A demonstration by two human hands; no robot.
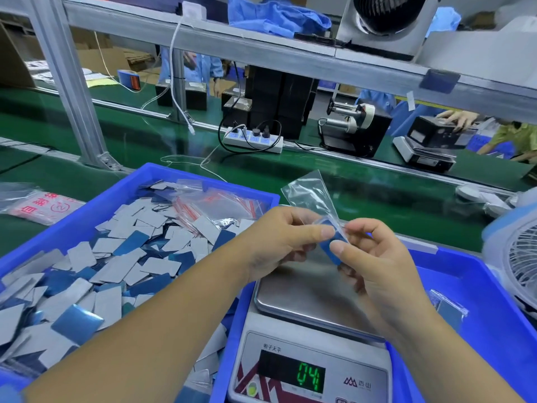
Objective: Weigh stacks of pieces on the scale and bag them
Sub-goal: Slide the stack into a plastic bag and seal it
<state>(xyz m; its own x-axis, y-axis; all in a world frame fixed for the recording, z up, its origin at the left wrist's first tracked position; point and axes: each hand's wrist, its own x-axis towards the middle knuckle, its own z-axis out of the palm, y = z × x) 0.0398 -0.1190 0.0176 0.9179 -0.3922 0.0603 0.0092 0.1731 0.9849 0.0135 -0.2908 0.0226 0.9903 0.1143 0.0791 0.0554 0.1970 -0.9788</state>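
Note:
Above the steel pan of the digital scale [302, 298], both hands hold a small clear plastic bag [309, 193] whose free end sticks up and away. My left hand [284, 237] pinches the bag's mouth from the left. My right hand [369, 257] pinches a stack of blue pieces [331, 245] at the bag's mouth; how far in it sits I cannot tell. The scale's pan is bare and its green display [311, 376] reads about 04. A blue bin [145, 181] on the left is full of loose grey and blue pieces [116, 263].
Spare red-striped zip bags [220, 207] lie at the back of the left bin. A second blue bin [476, 309] on the right holds the scale and a filled bag [447, 306]. A small fan [520, 257] stands at the right edge. Behind runs a green conveyor [145, 141] with a power strip [252, 139].

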